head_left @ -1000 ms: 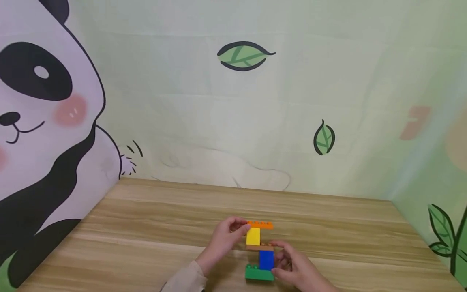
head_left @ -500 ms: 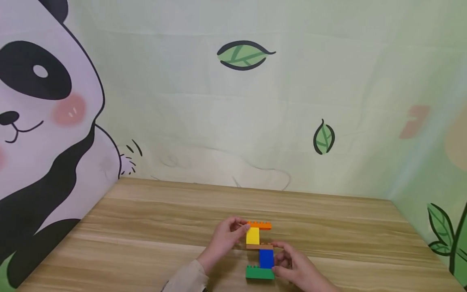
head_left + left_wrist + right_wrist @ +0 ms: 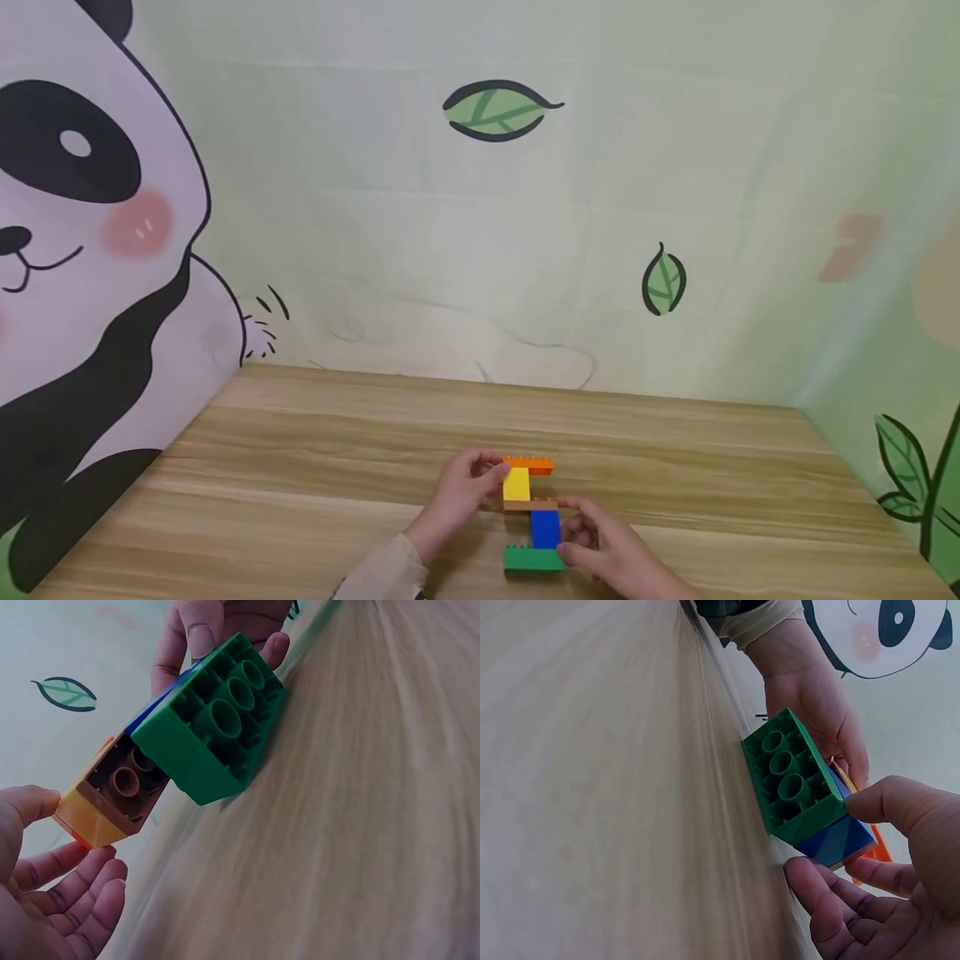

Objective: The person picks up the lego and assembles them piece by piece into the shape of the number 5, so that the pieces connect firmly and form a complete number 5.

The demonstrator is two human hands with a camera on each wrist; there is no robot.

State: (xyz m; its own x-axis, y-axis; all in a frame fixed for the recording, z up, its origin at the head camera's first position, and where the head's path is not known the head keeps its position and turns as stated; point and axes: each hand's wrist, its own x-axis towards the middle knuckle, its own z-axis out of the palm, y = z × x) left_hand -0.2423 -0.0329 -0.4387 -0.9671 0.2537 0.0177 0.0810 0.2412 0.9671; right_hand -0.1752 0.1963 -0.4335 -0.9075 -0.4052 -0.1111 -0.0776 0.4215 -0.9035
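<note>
Both hands hold one zigzag stack of toy building bricks in the air, its hollow underside bared in the wrist views. From top to bottom run an orange brick, a yellow brick, a thin brown brick, a blue brick and a green brick. My left hand pinches the orange and yellow end between thumb and fingers. At the green and blue end, my right hand grips with its thumb on the green brick's corner and fingers behind.
A wood-grain table extends under and around the hands. Behind it hangs a pale green backdrop printed with leaves, and a large panda is printed at the left.
The stack has tilted slightly: the green and brown bricks' tops show less, and the orange brick's right end sits a bit lower. Both hands keep their grip.
</note>
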